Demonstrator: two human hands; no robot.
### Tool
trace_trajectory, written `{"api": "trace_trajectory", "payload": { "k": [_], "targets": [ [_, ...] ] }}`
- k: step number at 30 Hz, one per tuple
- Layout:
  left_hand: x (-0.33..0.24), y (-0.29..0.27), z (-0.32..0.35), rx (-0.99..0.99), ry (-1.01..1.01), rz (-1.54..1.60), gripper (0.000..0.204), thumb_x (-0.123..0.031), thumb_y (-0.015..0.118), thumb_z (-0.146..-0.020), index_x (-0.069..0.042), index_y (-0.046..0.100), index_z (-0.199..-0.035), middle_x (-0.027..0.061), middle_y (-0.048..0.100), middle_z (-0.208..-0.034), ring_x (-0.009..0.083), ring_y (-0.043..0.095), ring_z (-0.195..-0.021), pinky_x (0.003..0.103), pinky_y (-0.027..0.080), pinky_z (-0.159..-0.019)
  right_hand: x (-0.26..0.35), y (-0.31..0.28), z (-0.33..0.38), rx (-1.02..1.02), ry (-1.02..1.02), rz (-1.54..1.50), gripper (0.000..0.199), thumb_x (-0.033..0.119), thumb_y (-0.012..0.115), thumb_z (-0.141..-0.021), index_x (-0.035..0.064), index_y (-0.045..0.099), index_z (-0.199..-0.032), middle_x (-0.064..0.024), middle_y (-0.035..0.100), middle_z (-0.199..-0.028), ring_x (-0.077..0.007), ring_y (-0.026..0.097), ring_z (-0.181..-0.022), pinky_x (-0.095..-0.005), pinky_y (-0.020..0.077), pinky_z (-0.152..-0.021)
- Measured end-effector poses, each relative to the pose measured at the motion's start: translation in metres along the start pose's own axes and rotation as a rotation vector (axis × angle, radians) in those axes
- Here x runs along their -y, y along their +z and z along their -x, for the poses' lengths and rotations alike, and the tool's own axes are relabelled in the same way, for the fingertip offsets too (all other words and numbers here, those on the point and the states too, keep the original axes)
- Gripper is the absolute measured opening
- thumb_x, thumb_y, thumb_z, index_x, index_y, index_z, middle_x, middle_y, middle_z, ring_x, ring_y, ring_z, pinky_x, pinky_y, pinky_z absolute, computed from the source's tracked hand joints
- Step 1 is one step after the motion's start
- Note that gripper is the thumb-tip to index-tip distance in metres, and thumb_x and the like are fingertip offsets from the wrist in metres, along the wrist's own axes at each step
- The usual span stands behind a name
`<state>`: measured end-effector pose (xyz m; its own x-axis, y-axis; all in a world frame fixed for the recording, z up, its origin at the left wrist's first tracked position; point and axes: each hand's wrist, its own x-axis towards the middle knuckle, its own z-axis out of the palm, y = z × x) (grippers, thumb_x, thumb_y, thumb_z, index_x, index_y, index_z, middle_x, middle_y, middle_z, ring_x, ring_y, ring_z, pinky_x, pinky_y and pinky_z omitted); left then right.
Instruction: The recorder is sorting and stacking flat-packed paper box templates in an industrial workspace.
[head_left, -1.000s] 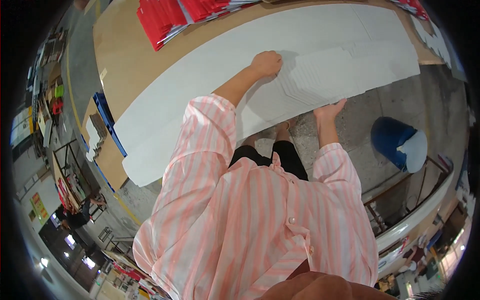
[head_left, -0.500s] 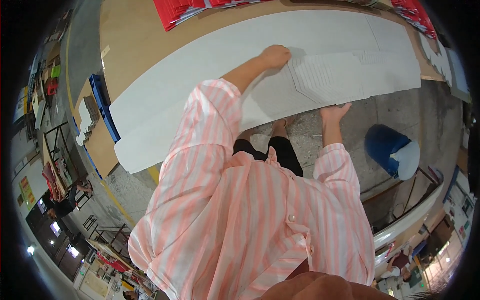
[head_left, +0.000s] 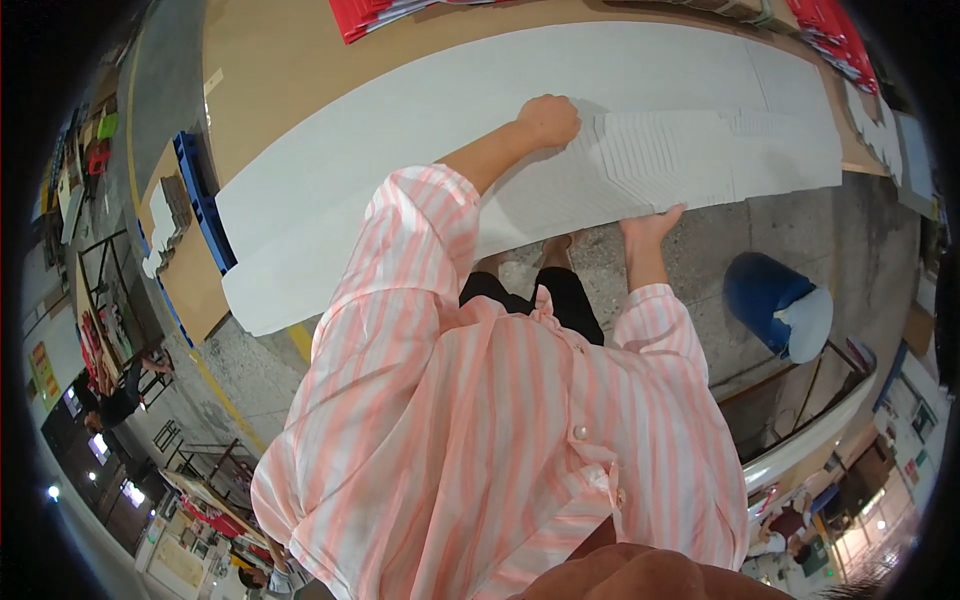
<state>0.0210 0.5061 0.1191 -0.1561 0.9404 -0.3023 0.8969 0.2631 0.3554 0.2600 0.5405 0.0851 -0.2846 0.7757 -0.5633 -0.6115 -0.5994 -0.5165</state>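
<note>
- Head view: white sheets (head_left: 400,170), edges stepped, lie across the brown surface (head_left: 260,100).
- My left grip (head_left: 551,122) rests on them, curled; whether it pinches one I cannot tell.
- My right grip (head_left: 650,225) meets their near edge, partly hidden; its hold I cannot tell.

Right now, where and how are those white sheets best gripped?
Probably the near edge of the white sheets, beside the right hand, from the side of the person, thumb above, fingers below: it's long, thin, with floor showing just beyond.
</note>
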Motion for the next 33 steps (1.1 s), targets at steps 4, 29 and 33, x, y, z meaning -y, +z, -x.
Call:
{"api": "trace_trajectory", "payload": {
  "k": [4, 29, 33],
  "targets": [
    [0.051, -0.005, 0.007, 0.061, 0.151, 0.168, 0.031, -0.027, 0.042, -0.084, -0.004, 0.062, -0.084, 0.0144, 0.06, -0.096, 0.0324, 0.056, -0.09, 0.04, 0.044, -0.08, 0.0, -0.009, 0.018, -0.084, 0.089, 0.006, 0.069, 0.058, 0.027, -0.086, 0.0085, 0.032, -0.134, -0.0095, 0.027, -0.142, -0.0313, 0.028, -0.127, -0.046, 0.0234, -0.103],
    [0.077, 0.006, 0.129, 0.006, -0.052, -0.131, 0.035, -0.011, 0.044, -0.081, -0.012, 0.053, -0.115, 0.0154, 0.058, -0.097, 0.0309, 0.056, -0.094, 0.041, 0.047, -0.077, -0.107, 0.003, 0.108, 1.269, -0.007, 2.09, 0.029, 0.027, 0.048, -0.081, 0.0026, 0.061, -0.088, -0.02, 0.062, -0.091, -0.0384, 0.056, -0.088, -0.0462, 0.0437, -0.078],
    [0.103, -0.003, 0.142, -0.038, -0.087, 0.077, 0.03, -0.008, 0.045, -0.078, -0.01, 0.058, -0.105, 0.0156, 0.06, -0.096, 0.0316, 0.055, -0.095, 0.041, 0.046, -0.079, -0.106, -0.004, 0.113, 1.278, 0.1, 2.051, 0.029, 0.028, 0.048, -0.081, 0.0033, 0.061, -0.087, -0.0206, 0.061, -0.087, -0.0393, 0.057, -0.082, -0.0465, 0.0446, -0.075]
  ]
}}
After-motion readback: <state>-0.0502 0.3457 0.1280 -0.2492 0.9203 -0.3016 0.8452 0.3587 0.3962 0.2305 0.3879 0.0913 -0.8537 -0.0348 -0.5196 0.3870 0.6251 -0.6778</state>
